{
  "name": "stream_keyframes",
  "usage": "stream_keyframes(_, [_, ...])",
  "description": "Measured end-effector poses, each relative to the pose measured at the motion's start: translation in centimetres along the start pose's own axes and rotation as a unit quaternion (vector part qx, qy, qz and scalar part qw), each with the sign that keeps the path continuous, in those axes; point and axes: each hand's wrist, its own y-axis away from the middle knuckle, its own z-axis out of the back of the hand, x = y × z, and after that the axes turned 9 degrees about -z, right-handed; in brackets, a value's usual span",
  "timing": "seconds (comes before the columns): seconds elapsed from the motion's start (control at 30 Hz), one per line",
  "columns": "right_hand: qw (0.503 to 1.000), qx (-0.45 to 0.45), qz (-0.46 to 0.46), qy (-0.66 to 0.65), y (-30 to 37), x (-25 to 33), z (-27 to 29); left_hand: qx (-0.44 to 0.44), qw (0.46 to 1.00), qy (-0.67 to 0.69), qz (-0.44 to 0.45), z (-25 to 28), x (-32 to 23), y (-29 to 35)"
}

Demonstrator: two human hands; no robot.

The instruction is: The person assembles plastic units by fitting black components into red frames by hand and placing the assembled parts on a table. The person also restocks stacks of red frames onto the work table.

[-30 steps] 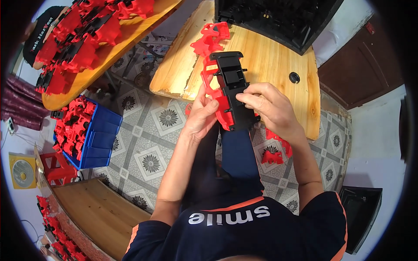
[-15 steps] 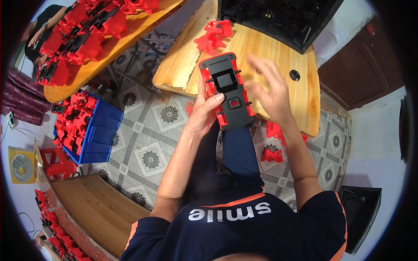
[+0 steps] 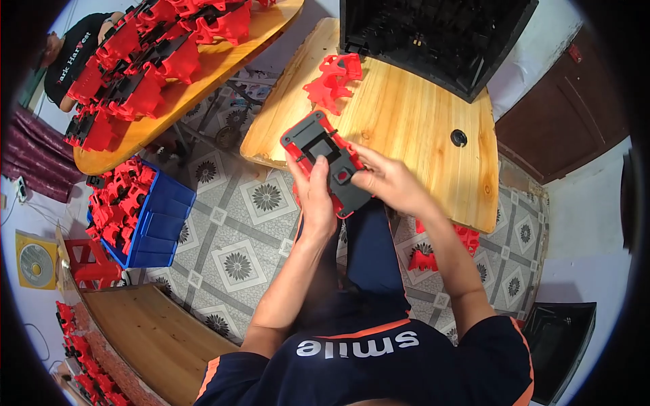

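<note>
Between my hands, over my lap at the near edge of the wooden table [image 3: 433, 135], is a long black and red plastic assembly [image 3: 347, 191]. It is tilted, with its dark face up and red parts along both sides. My left hand [image 3: 315, 196] grips its left side, the thumb lying across the dark face. My right hand [image 3: 393, 181] closes on its right side, thumb on the face near a small square with a red spot. The fingers beneath the assembly are hidden. Red plastic parts [image 3: 333, 84] lie just beyond it on the table.
A black bin [image 3: 467, 88] stands at the table's back, and a round black piece [image 3: 459, 137] lies at right. Red and black assemblies fill a second table [image 3: 284, 17] at upper left, with a person behind. A blue crate [image 3: 162, 220] of red parts stands on the floor.
My right hand has come down from beside the assembly and taken hold of its right side. The assembly has moved lower in view and tilts more to the left.
</note>
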Motion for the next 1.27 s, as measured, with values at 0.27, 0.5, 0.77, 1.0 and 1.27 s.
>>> stream_keyframes(0.27, [0.922,-0.195,-0.074,0.327,-14.4,0.8,0.1,-0.102,0.991,-0.054,-0.07,3.7,0.3,-11.0])
stream_keyframes(0.5, [0.899,-0.336,0.112,0.258,-6.0,-3.0,6.4,-0.076,0.997,-0.001,-0.02,-2.2,8.7,-21.9])
stream_keyframes(0.77, [0.821,-0.283,0.133,0.477,2.8,-0.2,9.4,-0.119,0.915,-0.373,0.094,-8.5,8.8,-21.6])
stream_keyframes(1.0, [0.886,0.0,0.282,0.368,0.6,4.0,8.8,0.09,0.968,0.161,0.172,-3.1,2.1,-2.9])
stream_keyframes(1.27, [0.89,-0.17,0.0,0.422,-27.0,-2.8,15.8,0.086,0.944,0.218,0.234,0.6,2.0,-2.8])
